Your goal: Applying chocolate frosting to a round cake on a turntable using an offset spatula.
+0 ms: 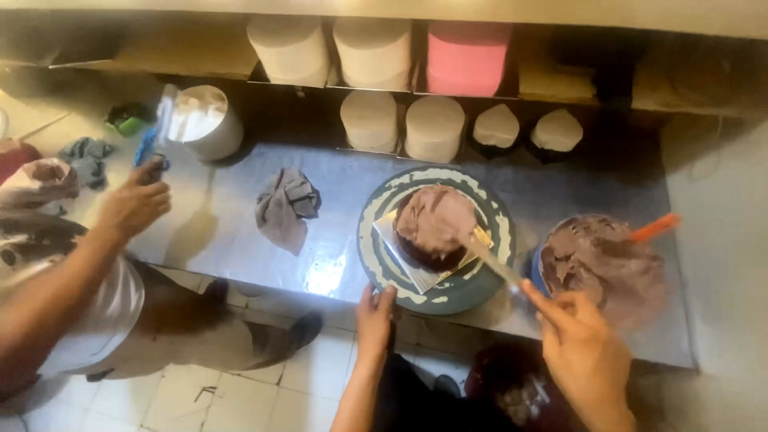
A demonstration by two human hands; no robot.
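Note:
A round cake (pixel 434 222) covered in pale brown frosting sits on a silver board on a dark turntable (pixel 376 240) smeared with cream. My left hand (pixel 374 318) grips the turntable's near rim. My right hand (pixel 580 340) holds a metal spatula (pixel 492 254), whose blade tip touches the cake's right side. A bowl of brown frosting (pixel 602 266) with an orange-handled tool (pixel 654 228) stands just right of the turntable, close to my right hand.
A grey rag (pixel 286 206) lies on the steel counter (pixel 216 232). Another person's hand (pixel 136 204) at left holds a blue tool near a white container (pixel 204 122). White and pink round forms (pixel 376 52) fill the back shelves. Tiled floor (pixel 240 396) lies below.

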